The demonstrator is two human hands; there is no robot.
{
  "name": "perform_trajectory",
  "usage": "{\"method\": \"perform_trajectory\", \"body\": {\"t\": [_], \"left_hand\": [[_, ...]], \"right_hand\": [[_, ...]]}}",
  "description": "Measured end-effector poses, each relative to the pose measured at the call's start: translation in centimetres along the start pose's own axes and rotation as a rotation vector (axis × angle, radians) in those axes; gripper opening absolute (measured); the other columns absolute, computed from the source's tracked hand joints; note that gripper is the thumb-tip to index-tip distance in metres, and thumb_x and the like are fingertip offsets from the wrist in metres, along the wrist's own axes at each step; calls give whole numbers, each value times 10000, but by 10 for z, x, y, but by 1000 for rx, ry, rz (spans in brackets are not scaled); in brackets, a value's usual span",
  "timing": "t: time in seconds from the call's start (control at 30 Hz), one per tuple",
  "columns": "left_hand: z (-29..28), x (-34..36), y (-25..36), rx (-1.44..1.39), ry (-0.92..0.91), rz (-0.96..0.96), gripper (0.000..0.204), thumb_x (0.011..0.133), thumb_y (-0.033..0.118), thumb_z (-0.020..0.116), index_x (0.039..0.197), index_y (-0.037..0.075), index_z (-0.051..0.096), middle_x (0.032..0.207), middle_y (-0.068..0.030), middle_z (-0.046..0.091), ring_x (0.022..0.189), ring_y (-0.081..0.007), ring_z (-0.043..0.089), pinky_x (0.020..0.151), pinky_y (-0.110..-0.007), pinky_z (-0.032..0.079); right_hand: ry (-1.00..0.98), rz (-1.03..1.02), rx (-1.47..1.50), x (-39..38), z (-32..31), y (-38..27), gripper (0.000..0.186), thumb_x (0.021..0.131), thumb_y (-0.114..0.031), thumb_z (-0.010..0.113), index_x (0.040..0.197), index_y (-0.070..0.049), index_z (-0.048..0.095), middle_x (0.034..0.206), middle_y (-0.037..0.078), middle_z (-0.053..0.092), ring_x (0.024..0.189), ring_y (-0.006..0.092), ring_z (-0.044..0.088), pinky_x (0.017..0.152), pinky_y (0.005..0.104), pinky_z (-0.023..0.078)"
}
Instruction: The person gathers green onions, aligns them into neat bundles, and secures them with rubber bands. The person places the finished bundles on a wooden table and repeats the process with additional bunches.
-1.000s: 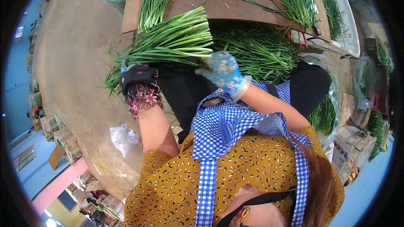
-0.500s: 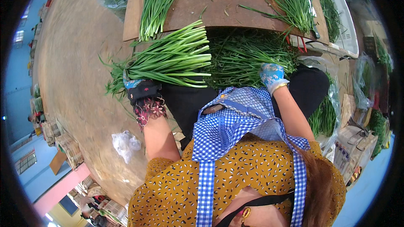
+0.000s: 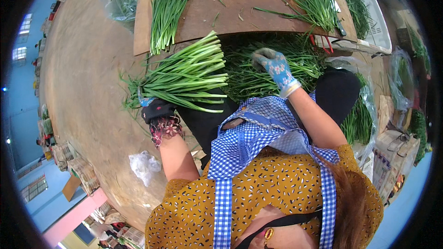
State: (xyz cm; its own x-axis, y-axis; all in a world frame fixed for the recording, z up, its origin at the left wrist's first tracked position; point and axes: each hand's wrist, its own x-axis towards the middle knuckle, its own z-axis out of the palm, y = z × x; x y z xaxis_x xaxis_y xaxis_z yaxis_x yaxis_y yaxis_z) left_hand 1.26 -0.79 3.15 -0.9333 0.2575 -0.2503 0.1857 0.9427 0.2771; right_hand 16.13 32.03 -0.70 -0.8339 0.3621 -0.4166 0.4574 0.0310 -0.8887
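Note:
My left hand [image 3: 150, 106], in a blue glove with a black, flower-trimmed cuff, is closed on a bunch of long green stalks [image 3: 187, 76], their pale ends fanned rightward over my black-clad leg. Leaves cover most of those fingers. My right hand [image 3: 274, 68], in a floral blue glove with greyish fingertips, is held over a loose heap of greens [image 3: 302, 57] between my knees. Its fingers are loosely bent and apart, with nothing visible in them. A blue checked apron [image 3: 251, 131] lies across my lap below the heap.
Ahead, a brown board [image 3: 217, 18] carries two bunches, with a knife [image 3: 340, 27] and red-handled tool [image 3: 320, 44] at its right. A white crate [image 3: 378, 18] stands beside it. Plastic bags of greens [image 3: 357, 124] are at right; crumpled white plastic [image 3: 144, 166] lies at left.
The bunch in my left hand has come down toward my lap. My right hand went rightward from the bunch onto the heap, then moved back up and leftward over it.

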Motion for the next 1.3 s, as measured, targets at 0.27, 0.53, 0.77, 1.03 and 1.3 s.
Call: {"method": "perform_trajectory", "body": {"t": [0.27,0.53,0.77,1.03,1.3], "left_hand": [[-8,1,11,70,-2,0,419,857,381,485,1203,152,540,1151,-49,595,1079,-215,549,999,-405,339],[-9,2,13,81,-9,3,422,858,378,490,1211,153,537,1168,-52,585,1087,-223,545,994,-405,347],[-11,2,13,91,-18,1,424,858,375,494,1217,153,534,1183,-55,577,1094,-230,540,991,-405,353],[-12,1,17,117,-23,-1,428,858,372,498,1225,154,531,1200,-59,567,1102,-238,535,986,-404,360],[-14,-2,24,143,-16,12,431,859,369,503,1233,155,528,1217,-62,558,1110,-246,530,982,-404,367]], "right_hand": [[-494,-615,-56,44,66,-28,315,868,-131,526,1164,-41,585,1125,88,616,1024,144,555,909,282,419],[-577,-157,665,4,76,-3,384,883,-135,515,1236,7,466,1162,121,574,1048,200,563,912,321,446],[-404,59,1228,-15,-29,-1,160,840,-189,565,859,-32,589,920,85,577,976,211,546,871,396,443],[-11,-583,-443,-25,-19,-16,279,800,-232,593,1053,-123,639,1001,121,646,917,305,611,824,390,475],[-480,-88,99,-19,64,-70,393,789,-255,655,1115,-41,610,952,153,666,838,245,629,781,318,469]]}}
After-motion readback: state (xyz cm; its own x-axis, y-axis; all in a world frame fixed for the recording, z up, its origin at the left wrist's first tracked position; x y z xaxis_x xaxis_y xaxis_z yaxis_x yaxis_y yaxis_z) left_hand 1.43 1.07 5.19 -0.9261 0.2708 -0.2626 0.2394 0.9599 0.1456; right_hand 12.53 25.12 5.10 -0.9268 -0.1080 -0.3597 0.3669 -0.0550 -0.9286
